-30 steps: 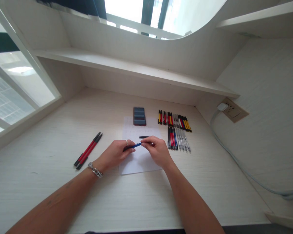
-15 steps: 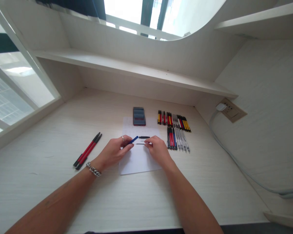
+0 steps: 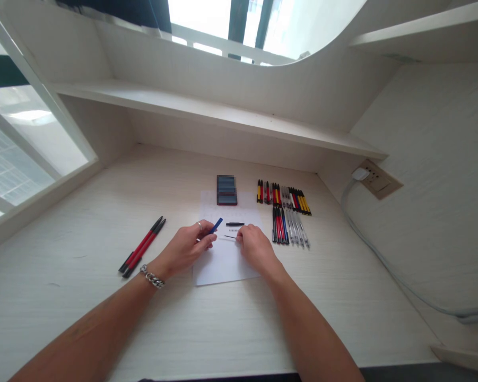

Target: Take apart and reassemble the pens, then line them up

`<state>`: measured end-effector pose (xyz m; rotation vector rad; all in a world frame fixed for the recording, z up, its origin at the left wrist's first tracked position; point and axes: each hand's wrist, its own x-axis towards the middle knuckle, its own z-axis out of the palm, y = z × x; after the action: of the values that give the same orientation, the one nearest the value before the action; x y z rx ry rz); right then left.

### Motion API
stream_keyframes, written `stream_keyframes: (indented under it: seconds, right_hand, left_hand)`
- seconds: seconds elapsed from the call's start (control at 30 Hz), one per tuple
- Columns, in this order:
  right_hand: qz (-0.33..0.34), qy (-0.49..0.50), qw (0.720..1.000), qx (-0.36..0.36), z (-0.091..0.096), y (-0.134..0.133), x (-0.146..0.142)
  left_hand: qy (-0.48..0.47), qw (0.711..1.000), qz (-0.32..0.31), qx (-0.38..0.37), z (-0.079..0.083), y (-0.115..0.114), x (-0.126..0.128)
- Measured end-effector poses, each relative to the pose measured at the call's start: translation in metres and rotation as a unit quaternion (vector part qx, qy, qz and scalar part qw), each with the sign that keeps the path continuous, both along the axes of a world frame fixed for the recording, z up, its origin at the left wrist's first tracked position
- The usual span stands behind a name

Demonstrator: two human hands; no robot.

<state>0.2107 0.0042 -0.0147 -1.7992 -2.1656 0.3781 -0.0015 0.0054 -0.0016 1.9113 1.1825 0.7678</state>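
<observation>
Between the thumb and fingers of my left hand [image 3: 194,241] is a blue pen barrel [image 3: 216,225], tilted up to the right. My right hand [image 3: 255,245] pinches a thin dark pen refill [image 3: 229,236] whose free end points left toward the barrel, apart from it. Just beyond my fingertips a black pen part [image 3: 234,224] lies on a white paper sheet [image 3: 223,270]. A small spring [image 3: 233,231] seems to lie between that part and the refill, partly hidden by my right fingers.
A dark phone-like device [image 3: 226,190] lies at the paper's far edge. Two red-and-black pens [image 3: 143,246] rest on the left. Rows of red, yellow, black and clear pens [image 3: 286,212] lie on the right. A cable [image 3: 366,244] runs down from a wall socket [image 3: 380,179].
The refill has come away from the blue barrel, drawn slightly right and tilted by my right hand. My left hand has shifted a little left and turned the barrel steeper.
</observation>
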Motion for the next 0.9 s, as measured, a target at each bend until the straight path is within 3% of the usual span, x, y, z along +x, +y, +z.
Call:
stream_keyframes:
  seconds: [0.1, 0.23, 0.3, 0.47, 0.53, 0.63, 0.8, 0.9]
  right_hand:
    - [-0.017, 0.118, 0.993, 0.000, 0.006, 0.000, 0.006]
    - [-0.014, 0.291, 0.956, 0.032, 0.013, 0.001, 0.013]
    - [-0.020, 0.371, 0.928, 0.022, 0.016, 0.001, 0.014]
    - [-0.039, 0.570, 0.820, -0.004, 0.023, 0.002, 0.011]
    - [-0.050, 0.596, 0.801, -0.001, 0.025, 0.002, 0.010]
    - [-0.044, 0.569, 0.821, 0.000, 0.025, 0.001, 0.011]
    - [0.022, 0.291, 0.951, 0.100, 0.024, -0.004, 0.016]
    - [0.034, 0.163, 0.977, 0.136, 0.024, -0.006, 0.018]
  left_hand:
    - [0.013, 1.000, 0.001, -0.007, 0.001, -0.001, 0.000]
    - [0.023, 1.000, -0.001, -0.008, 0.001, -0.001, 0.000]
    - [0.025, 1.000, -0.003, -0.003, -0.001, -0.001, 0.000]
    - [0.042, 0.998, -0.022, 0.029, -0.005, -0.001, 0.000]
    - [0.043, 0.998, -0.027, 0.036, -0.005, -0.001, 0.000]
    - [0.042, 0.998, -0.030, 0.039, -0.005, -0.001, 0.000]
    - [0.045, 0.997, -0.020, 0.051, -0.003, 0.000, -0.001]
    - [0.050, 0.997, -0.004, 0.060, -0.003, 0.001, -0.002]
